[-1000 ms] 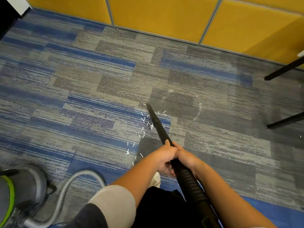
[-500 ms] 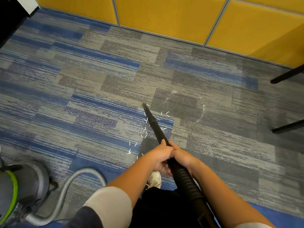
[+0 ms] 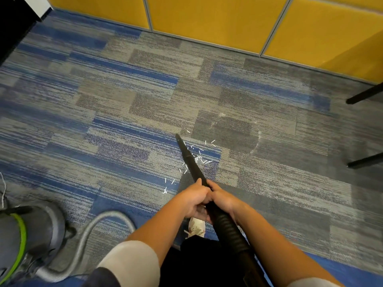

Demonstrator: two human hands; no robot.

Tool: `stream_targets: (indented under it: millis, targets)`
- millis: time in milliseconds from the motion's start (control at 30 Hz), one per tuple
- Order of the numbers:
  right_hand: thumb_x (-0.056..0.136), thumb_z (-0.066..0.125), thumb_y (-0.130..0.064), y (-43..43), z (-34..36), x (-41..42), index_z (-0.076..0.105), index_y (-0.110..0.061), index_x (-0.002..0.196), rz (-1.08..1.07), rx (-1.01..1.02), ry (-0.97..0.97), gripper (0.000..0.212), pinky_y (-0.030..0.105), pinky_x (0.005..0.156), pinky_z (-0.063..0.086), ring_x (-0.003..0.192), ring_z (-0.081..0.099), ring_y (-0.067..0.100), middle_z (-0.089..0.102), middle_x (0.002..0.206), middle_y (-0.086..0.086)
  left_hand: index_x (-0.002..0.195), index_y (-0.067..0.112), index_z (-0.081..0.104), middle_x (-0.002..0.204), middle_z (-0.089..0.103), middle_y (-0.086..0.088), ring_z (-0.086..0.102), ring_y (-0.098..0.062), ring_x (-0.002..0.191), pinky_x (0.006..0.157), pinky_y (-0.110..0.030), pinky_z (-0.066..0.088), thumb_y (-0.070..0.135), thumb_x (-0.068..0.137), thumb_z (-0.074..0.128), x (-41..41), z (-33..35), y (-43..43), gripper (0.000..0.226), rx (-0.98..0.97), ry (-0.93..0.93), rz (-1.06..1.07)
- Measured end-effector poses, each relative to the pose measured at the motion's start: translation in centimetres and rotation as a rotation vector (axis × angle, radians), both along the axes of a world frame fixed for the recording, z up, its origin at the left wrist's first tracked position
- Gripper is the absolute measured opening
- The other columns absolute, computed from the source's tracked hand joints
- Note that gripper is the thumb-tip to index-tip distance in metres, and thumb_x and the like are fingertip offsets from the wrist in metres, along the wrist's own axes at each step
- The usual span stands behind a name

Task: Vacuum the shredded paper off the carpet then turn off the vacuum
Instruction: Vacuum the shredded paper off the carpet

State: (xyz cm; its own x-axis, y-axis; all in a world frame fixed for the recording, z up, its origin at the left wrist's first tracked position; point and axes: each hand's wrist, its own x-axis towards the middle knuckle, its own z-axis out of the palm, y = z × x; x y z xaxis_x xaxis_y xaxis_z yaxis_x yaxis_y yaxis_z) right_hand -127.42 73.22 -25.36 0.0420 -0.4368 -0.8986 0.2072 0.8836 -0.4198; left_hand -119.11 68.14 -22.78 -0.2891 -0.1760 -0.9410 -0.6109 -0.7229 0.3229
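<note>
The wand (image 3: 189, 160) is gripped by both hands, the left hand (image 3: 193, 200) and right hand (image 3: 223, 200) curled round it side by side; its tip is held beside shredded paper (image 3: 208, 161) scattered on the carpet (image 3: 124, 112); many strips are left, so the work is judged unfinished, and the vacuum (image 3: 35, 235) is yet to be switched off.

You see a rough woven carpet (image 3: 128, 104), thin white paper shreds (image 3: 204, 161), a matt black plastic nozzle (image 3: 190, 160) and a ribbed grey hose (image 3: 83, 243).
</note>
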Motion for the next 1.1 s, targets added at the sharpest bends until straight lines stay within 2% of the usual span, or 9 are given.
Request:
stream_targets:
  millis: [133, 233, 333, 433, 500, 667, 733, 967, 1100]
  targets:
    - [0.079, 0.044, 0.008, 0.1, 0.3, -0.5, 0.019, -0.028, 0.149, -0.020, -0.007, 0.005, 0.083, 0.025, 0.049, 0.047, 0.054, 0.058, 0.020, 0.061, 0.096, 0.016, 0.150, 0.031, 0.006, 0.102, 0.055, -0.013, 0.059, -0.020, 0.059, 0.049, -0.037, 0.057, 0.011, 0.097, 0.033, -0.5, 0.2, -0.1, 0.064, 0.012, 0.021, 0.008]
    - [0.083, 0.039, 0.010, 0.2, 0.8, -1.6, 0.022, -0.024, 0.147, -0.050, -0.019, 0.024, 0.075, 0.022, 0.040, 0.045, 0.040, 0.056, 0.014, 0.057, 0.079, 0.014, 0.149, 0.032, 0.008, 0.092, 0.053, -0.011, 0.056, -0.019, 0.059, 0.049, -0.035, 0.055, 0.007, 0.093, 0.033, -1.7, 0.0, 0.0, 0.066, 0.006, 0.035, -0.022]
    - [0.084, 0.038, 0.009, 0.4, 1.3, -2.4, 0.022, -0.027, 0.146, -0.078, -0.006, 0.034, 0.073, 0.021, 0.035, 0.043, 0.036, 0.054, 0.014, 0.055, 0.073, 0.014, 0.149, 0.033, 0.011, 0.099, 0.052, -0.013, 0.055, -0.019, 0.063, 0.055, -0.038, 0.055, 0.003, 0.091, 0.032, -2.6, -0.5, 0.0, 0.068, 0.009, 0.046, -0.046]
    - [0.085, 0.037, 0.012, 0.3, 1.2, -2.4, 0.022, -0.024, 0.146, -0.098, -0.009, 0.035, 0.072, 0.020, 0.037, 0.042, 0.046, 0.051, 0.018, 0.054, 0.071, 0.013, 0.150, 0.032, 0.009, 0.085, 0.050, -0.008, 0.053, -0.017, 0.060, 0.057, -0.039, 0.054, 0.003, 0.092, 0.033, -2.8, -0.4, 0.0, 0.070, -0.010, 0.042, -0.045]
    - [0.084, 0.036, 0.014, 0.0, 1.1, -2.0, 0.027, -0.019, 0.144, -0.092, -0.033, 0.031, 0.069, 0.020, 0.037, 0.041, 0.044, 0.050, 0.017, 0.052, 0.066, 0.013, 0.151, 0.031, 0.008, 0.077, 0.045, -0.006, 0.050, -0.016, 0.058, 0.059, -0.038, 0.053, 0.005, 0.093, 0.034, -2.4, -0.2, 0.0, 0.069, -0.022, 0.048, -0.020]
    - [0.083, 0.038, 0.014, -0.3, 1.3, -0.6, 0.032, -0.018, 0.139, -0.062, -0.047, 0.017, 0.064, 0.019, 0.038, 0.041, 0.046, 0.049, 0.016, 0.052, 0.069, 0.012, 0.150, 0.030, 0.008, 0.081, 0.048, -0.008, 0.055, -0.019, 0.061, 0.046, -0.035, 0.054, 0.007, 0.096, 0.032, -1.0, 0.0, -0.3, 0.064, -0.016, 0.042, 0.005]
    - [0.083, 0.041, 0.012, 0.1, 1.3, 0.0, 0.027, -0.022, 0.144, -0.049, -0.029, 0.013, 0.071, 0.020, 0.038, 0.042, 0.047, 0.050, 0.017, 0.055, 0.072, 0.012, 0.151, 0.030, 0.004, 0.083, 0.049, -0.009, 0.057, -0.021, 0.061, 0.042, -0.033, 0.053, 0.008, 0.096, 0.031, -0.3, 0.1, -0.2, 0.065, -0.003, 0.030, 0.005]
    - [0.084, 0.039, 0.011, 3.7, 1.6, -0.7, 0.022, -0.025, 0.148, -0.173, -0.004, 0.022, 0.076, 0.021, 0.041, 0.044, 0.051, 0.056, 0.018, 0.059, 0.082, 0.013, 0.150, 0.030, 0.004, 0.100, 0.055, -0.014, 0.056, -0.020, 0.065, 0.055, -0.039, 0.055, 0.007, 0.093, 0.032, -1.5, 0.0, 2.5, 0.068, 0.018, 0.039, -0.166]
    - [0.085, 0.039, 0.010, 6.8, 1.7, -1.1, 0.021, -0.029, 0.149, -0.285, 0.026, 0.028, 0.077, 0.022, 0.040, 0.043, 0.047, 0.055, 0.020, 0.061, 0.077, 0.015, 0.151, 0.031, -0.005, 0.091, 0.053, -0.014, 0.052, -0.019, 0.057, 0.039, -0.030, 0.051, 0.013, 0.096, 0.030, -2.4, -0.1, 4.7, 0.068, 0.054, 0.051, -0.280]
